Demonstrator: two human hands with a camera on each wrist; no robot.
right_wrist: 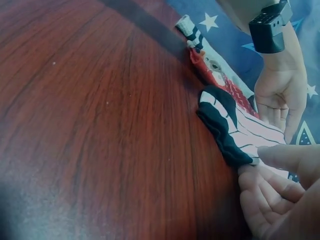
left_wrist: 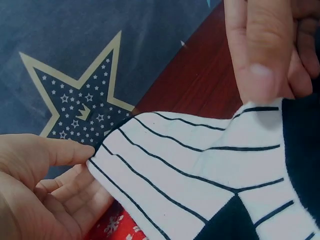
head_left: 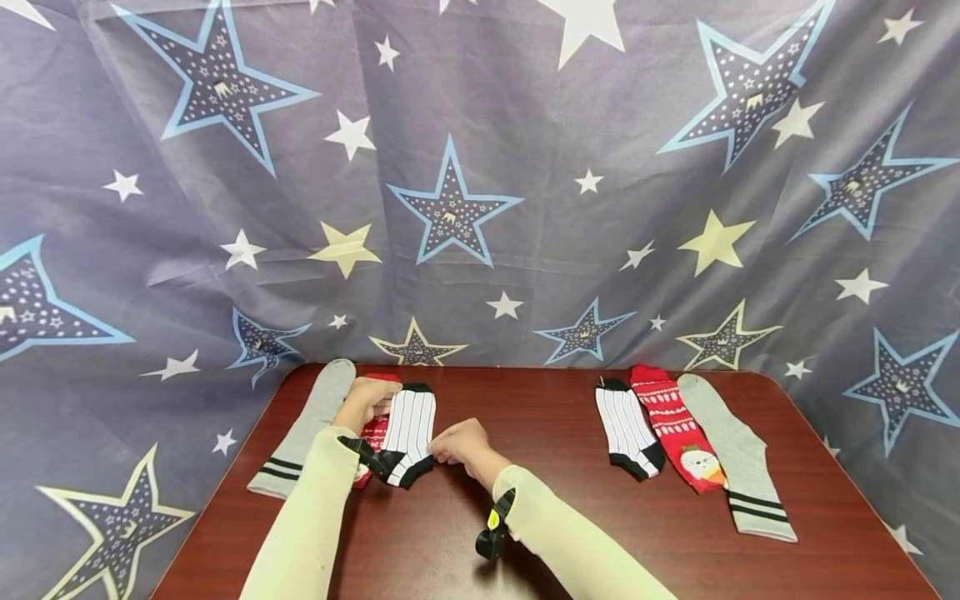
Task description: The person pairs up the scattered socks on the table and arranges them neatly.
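A white ankle sock with black stripes (head_left: 408, 425) and dark ends lies between my two hands on the left part of the table. My left hand (head_left: 367, 400) pinches its far end between thumb and fingers, as the left wrist view shows. Near its front end, my right hand (head_left: 461, 443) pinches the sock's right edge; thumb and fingertips meet there in the right wrist view. Partly hidden under my left hand and the striped sock is a red patterned sock (head_left: 375, 432). Left of these lies a long grey sock (head_left: 315, 417) with black bands.
On the right side of the table (head_left: 517, 408) lie another striped ankle sock (head_left: 626, 425), a red sock with a white animal face (head_left: 671, 417) and a grey sock with black bands (head_left: 738, 450). A star-printed cloth (head_left: 480, 308) hangs behind the table's far edge.
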